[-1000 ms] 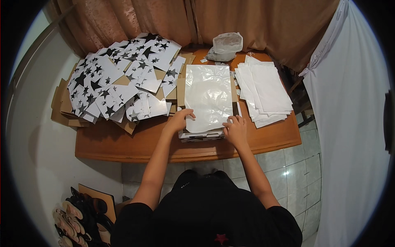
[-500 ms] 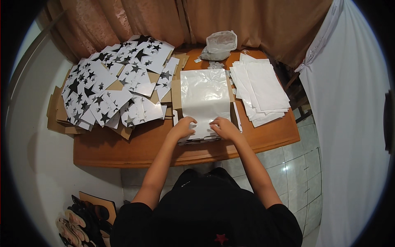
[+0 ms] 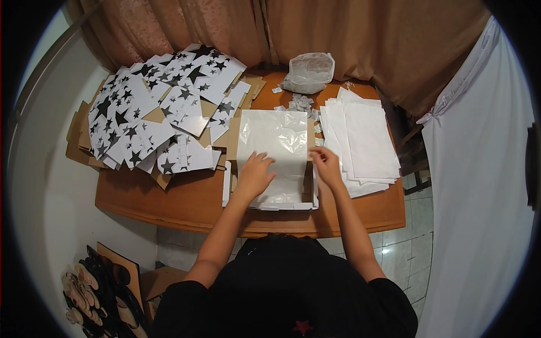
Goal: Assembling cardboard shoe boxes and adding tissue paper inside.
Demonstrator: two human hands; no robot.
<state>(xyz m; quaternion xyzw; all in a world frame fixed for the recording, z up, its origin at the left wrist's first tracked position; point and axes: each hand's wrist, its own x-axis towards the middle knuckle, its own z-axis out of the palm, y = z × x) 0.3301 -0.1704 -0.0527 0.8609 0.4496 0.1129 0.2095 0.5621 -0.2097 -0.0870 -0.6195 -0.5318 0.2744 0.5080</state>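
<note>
A low cardboard box (image 3: pixel 228 188) with white outer walls sits before me, its brown lid flap (image 3: pixel 231 138) folded back. A glossy white sheet (image 3: pixel 273 135) lies across the box's inside and the flap. My left hand (image 3: pixel 257 174) rests on the sheet near its left side, fingers spread, holding nothing. At the box's right edge, my right hand (image 3: pixel 328 165) hovers with loosely bent fingers apart, near where flap and side wall meet. Nothing shows between its fingers.
Star-printed white flat boxes (image 3: pixel 183 104) are heaped at left. White sheets (image 3: pixel 369 138) are stacked at right. Behind the box stand a clear plastic bag (image 3: pixel 310 70) and small pale pieces (image 3: pixel 300 103). The wooden table's (image 3: pixel 163 205) front edge is close to me. Shoes (image 3: pixel 84 287) lie at lower left.
Both hands have moved away from the box's front edge, the left onto the sheet, the right to the right edge. The sheet's near end has dropped inside the box, exposing the front wall.
</note>
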